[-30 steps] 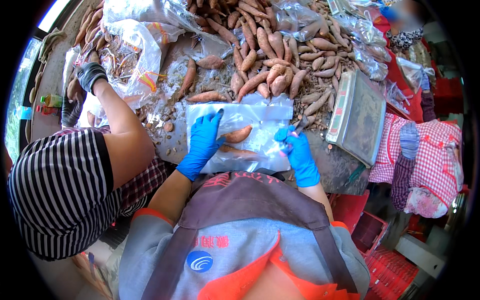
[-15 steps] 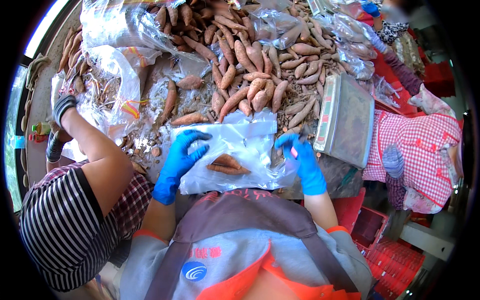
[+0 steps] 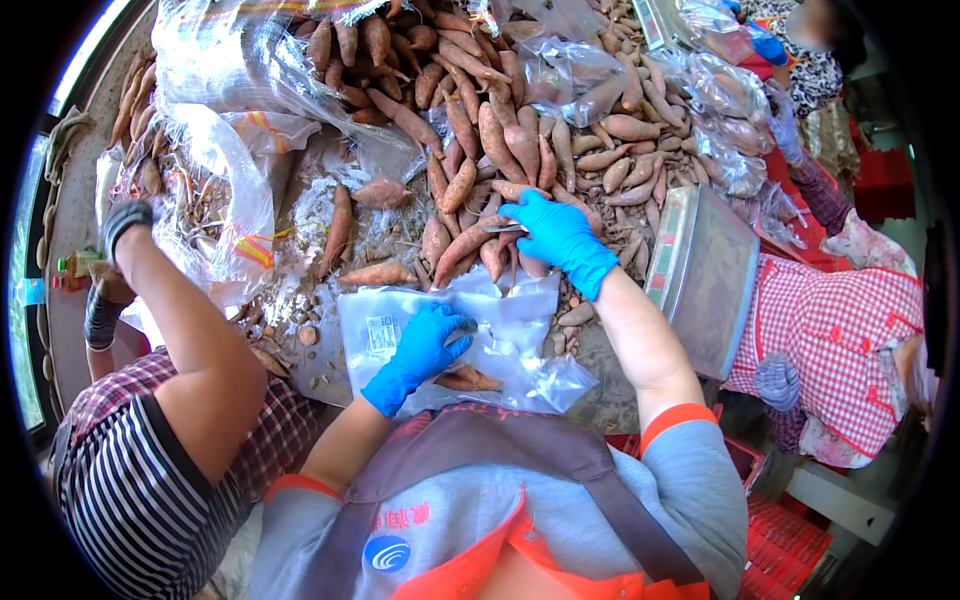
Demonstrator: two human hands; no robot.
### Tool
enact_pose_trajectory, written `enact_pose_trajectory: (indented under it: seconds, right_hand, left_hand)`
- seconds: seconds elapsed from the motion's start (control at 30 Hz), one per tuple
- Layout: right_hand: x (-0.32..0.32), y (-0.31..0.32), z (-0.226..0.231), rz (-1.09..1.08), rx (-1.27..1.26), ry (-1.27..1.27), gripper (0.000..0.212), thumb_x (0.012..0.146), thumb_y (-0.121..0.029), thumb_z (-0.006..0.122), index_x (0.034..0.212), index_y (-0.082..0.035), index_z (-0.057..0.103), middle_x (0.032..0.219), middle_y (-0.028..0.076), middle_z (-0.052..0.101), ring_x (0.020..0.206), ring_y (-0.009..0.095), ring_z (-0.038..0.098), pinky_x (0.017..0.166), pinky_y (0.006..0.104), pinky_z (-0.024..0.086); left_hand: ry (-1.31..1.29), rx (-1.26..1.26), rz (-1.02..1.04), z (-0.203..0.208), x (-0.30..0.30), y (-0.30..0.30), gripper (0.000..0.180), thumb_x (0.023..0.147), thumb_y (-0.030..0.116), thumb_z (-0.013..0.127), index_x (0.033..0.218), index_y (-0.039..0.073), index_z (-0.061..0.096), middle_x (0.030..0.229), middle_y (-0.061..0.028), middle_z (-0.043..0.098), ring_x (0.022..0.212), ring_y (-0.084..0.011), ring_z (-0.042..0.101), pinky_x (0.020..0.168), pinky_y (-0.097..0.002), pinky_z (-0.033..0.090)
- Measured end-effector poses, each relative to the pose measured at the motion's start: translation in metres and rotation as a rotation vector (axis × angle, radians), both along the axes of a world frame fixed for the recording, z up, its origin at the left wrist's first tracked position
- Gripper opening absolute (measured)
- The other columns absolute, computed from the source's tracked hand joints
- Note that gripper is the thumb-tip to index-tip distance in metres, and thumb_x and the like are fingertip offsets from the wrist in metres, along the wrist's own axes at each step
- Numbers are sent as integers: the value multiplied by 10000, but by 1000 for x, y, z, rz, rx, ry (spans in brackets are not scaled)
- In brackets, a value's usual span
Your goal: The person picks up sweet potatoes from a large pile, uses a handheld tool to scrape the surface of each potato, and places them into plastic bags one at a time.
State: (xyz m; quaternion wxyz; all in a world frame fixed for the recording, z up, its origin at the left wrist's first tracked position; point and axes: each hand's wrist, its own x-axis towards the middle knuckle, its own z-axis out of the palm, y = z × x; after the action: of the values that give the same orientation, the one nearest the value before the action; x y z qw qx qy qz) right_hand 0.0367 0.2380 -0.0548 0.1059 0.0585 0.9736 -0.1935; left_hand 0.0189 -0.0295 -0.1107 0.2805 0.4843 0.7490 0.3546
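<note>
A clear plastic bag (image 3: 540, 385) lies flat at the table's near edge, with sweet potatoes (image 3: 470, 379) partly visible in or under it. My left hand (image 3: 425, 348), in a blue glove, rests over the bag's left part, thumb and fingers apart. At the near side of the sweet potato heap (image 3: 505, 140) is my right hand (image 3: 560, 238), also blue-gloved. Its fingers are bent around a small, flat, greyish blade-like piece (image 3: 500, 228), just above a sweet potato (image 3: 465, 245). The palm side of that hand is hidden.
A scale (image 3: 705, 275) stands to the right of the heap. Filled plastic bags (image 3: 735, 110) lie beyond it. On the left are a torn woven sack (image 3: 225, 75) and a nearby person's gloved hand (image 3: 125, 220). Someone in a red checked garment (image 3: 830, 345) is at the right.
My right hand has moved forward and left, from beside the bag to the heap. My left hand has shifted right and nearer onto the bag, covering part of the sweet potatoes there.
</note>
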Motion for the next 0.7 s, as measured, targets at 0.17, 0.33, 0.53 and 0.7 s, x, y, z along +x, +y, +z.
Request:
enact_pose_trajectory:
  seconds: [0.17,0.33,0.53,0.7]
  right_hand:
    - [37,9,-5,-407,-218,161,371,682,-137,719,999,-70,538,1021,87,550,820,217,580,713,300,464]
    - [102,7,-27,-787,-788,500,391,741,-184,702,1055,-42,518,942,36,581,853,125,539,728,261,447]
    - [189,-35,-43,-1348,-1068,445,337,796,-175,644,1047,-13,489,759,0,526,613,81,494,515,230,408]
    - [204,-76,-52,-1460,-1381,482,284,828,-293,603,673,-127,433,503,-39,361,363,58,321,318,234,219]
  left_hand:
    - [-83,152,56,-22,-2,3,195,719,92,574,899,105,646,890,-75,613,828,-267,558,763,-360,426]
    - [-117,163,32,-23,-3,8,192,718,98,579,897,112,645,874,-77,610,784,-263,552,728,-352,428]
    - [1,142,196,30,-22,39,155,732,108,602,884,87,622,772,-86,559,768,-282,550,667,-359,445]
    - [444,484,370,41,-109,125,233,734,105,623,963,76,593,907,-161,531,815,-329,545,720,-383,451]
